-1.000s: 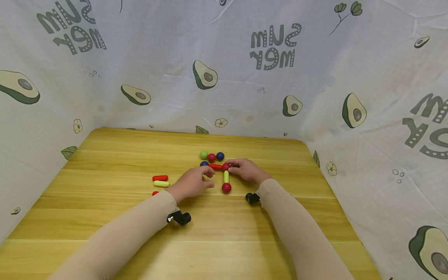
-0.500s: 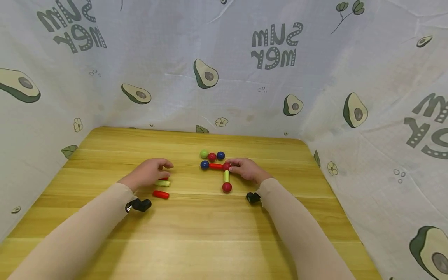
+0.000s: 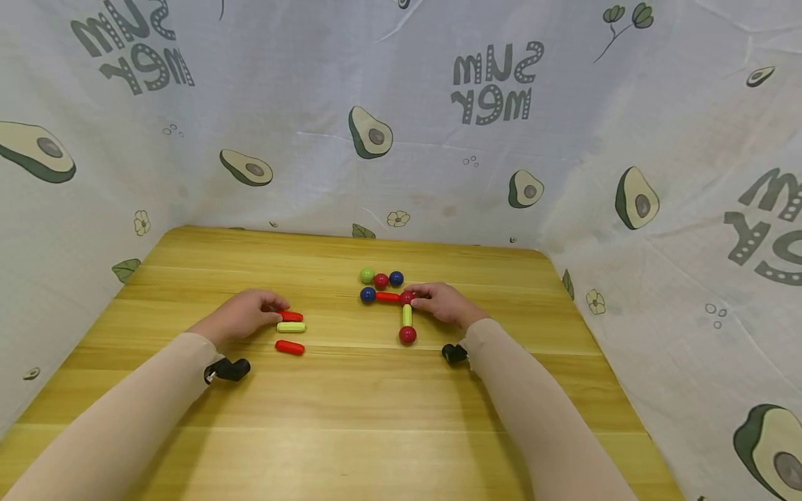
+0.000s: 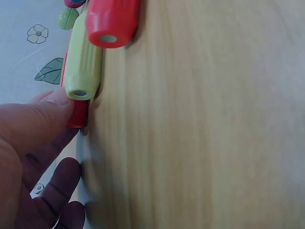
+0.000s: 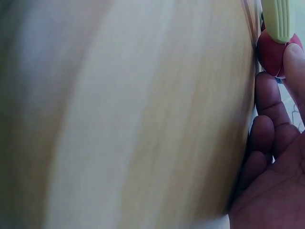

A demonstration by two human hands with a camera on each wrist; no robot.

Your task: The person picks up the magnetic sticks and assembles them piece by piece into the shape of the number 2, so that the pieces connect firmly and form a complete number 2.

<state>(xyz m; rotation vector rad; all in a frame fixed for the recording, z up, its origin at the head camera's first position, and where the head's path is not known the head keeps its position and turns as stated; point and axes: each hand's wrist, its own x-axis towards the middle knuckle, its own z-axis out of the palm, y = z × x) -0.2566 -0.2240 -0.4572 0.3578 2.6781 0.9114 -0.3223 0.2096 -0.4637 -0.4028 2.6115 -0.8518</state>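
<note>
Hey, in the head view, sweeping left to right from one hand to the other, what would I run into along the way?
Left hand, the loose red rod it touches, nearer blue ball, second red rod, corner red ball, right hand.

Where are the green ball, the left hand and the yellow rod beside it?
Green ball (image 3: 367, 275), head view: its centre.
Left hand (image 3: 239, 314), head view: its back.
Yellow rod (image 4: 84, 57), left wrist view: its side.
</note>
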